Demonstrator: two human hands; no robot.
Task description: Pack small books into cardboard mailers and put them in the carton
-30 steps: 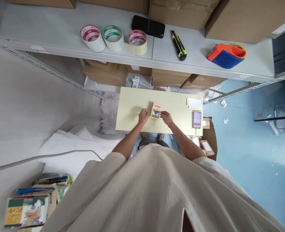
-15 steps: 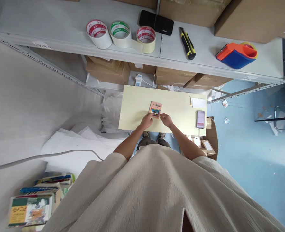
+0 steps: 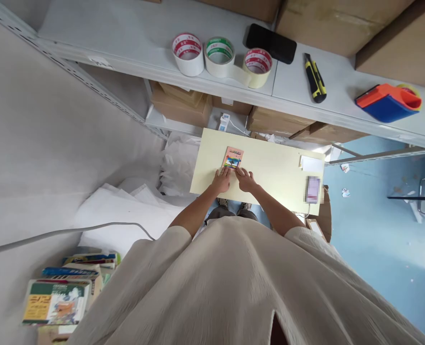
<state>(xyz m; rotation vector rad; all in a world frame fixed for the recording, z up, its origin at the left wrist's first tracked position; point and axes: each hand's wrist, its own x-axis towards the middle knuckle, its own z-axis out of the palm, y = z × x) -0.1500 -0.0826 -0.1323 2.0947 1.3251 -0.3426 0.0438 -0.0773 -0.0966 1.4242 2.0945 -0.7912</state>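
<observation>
- Moved since half a second ago: left hand [image 3: 221, 182] and right hand [image 3: 246, 182], which now lie flatter with fingers extended. The pink book [image 3: 233, 156] also sits nearer the left end of the table [image 3: 277, 167].
- Shelf [image 3: 136, 43]: runs above and beyond the table. It carries three tape rolls [image 3: 188, 55], a yellow-black cutter [image 3: 315, 79] and an orange-blue tape dispenser [image 3: 388, 103], all well apart from my hands.
- Table: supports the book left of centre, with white paper [image 3: 312, 164] and a screened device [image 3: 312, 189] near the right end.
- Hands: palms down, side by side at the book's near edge. Fingers are extended, not clamped on anything. Fingertips meet that edge; exact contact is too small to confirm.
- Book: lies flat, picture side up, slightly rotated, directly ahead of my fingers.
- Step in hand (judged): positioning and steadying the book from its near edge.
- Next move (judged): calls for light, balanced pressure from both hands. Uneven force could pivot the book; lifting would require a finger beneath the edge.
</observation>
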